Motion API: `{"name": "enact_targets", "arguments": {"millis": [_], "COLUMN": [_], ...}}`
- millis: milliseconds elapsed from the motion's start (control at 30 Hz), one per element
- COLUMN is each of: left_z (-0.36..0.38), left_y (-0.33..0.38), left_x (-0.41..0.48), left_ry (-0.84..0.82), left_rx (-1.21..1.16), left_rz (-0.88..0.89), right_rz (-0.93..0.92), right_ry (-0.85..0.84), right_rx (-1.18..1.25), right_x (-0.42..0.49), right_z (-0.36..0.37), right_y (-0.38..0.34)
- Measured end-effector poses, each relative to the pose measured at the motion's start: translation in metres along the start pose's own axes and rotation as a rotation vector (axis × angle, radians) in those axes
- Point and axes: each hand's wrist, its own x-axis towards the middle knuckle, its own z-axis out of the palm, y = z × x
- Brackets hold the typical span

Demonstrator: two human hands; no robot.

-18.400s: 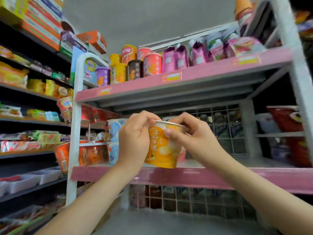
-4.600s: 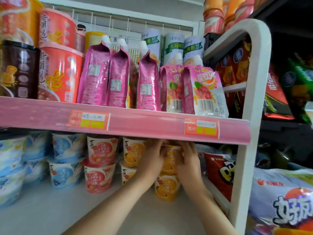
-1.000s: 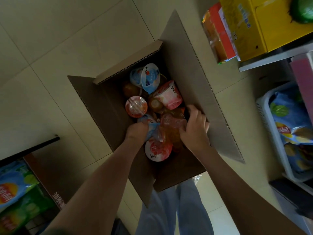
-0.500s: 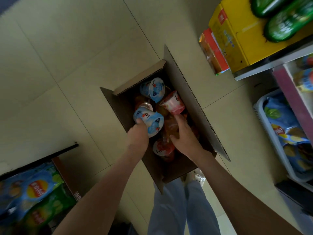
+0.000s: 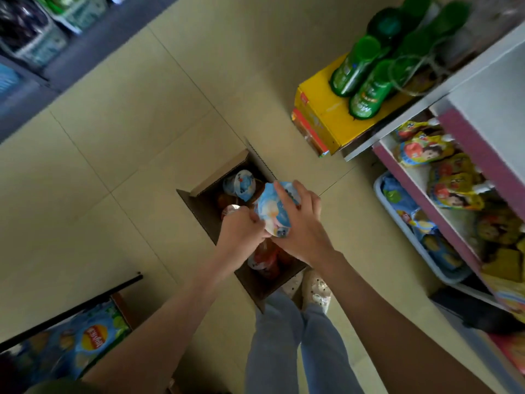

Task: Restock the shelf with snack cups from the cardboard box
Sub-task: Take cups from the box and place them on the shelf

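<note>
Above the open box (image 5: 202, 207) on the floor, both hands hold a blue cup (image 5: 272, 209) between them. The left hand (image 5: 241, 235) pinches its lower edge with curled fingers, and the right hand (image 5: 301, 224) wraps its far side, fingers spread, the forefinger across the top. It may be two cups stacked; blur hides the seam. More cups (image 5: 240, 185) lie in the box below

cups (image 5: 240, 185) in box (image 5: 208, 211) — shelf (image 5: 468, 200) right
</note>
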Motion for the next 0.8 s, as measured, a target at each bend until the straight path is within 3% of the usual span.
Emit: {"name": "enact_targets", "arguments": {"millis": [100, 300, 433, 700, 800], "left_z": [-0.014, -0.042, -0.042, 0.001, 0.01], "left_y": [0.04, 0.138, 0.195, 0.293, 0.316], "left_x": [-0.023, -0.078, -0.104, -0.152, -0.166], "left_ry": [-0.004, -0.093, -0.165, -0.088, -0.093], "left_rx": [0.058, 0.332, 0.338, 0.034, -0.079], "left_rz": [0.144, 0.789, 1.144, 1.431, 1.447], "right_rz": [0.068, 0.3, 0.265, 0.114, 0.061], "right_ry": [0.115, 0.227, 0.371, 0.587, 0.678], "right_rx": [0.046, 0.345, 0.593, 0.757, 0.789], "right_x": [-0.008, -0.044, -0.076, -0.126, -0.136], "right_z": [-0.043, -0.156, -0.232, -0.321, -0.342], "right_y": [-0.008, -0.022, -0.025, -0.007, -0.005]}}
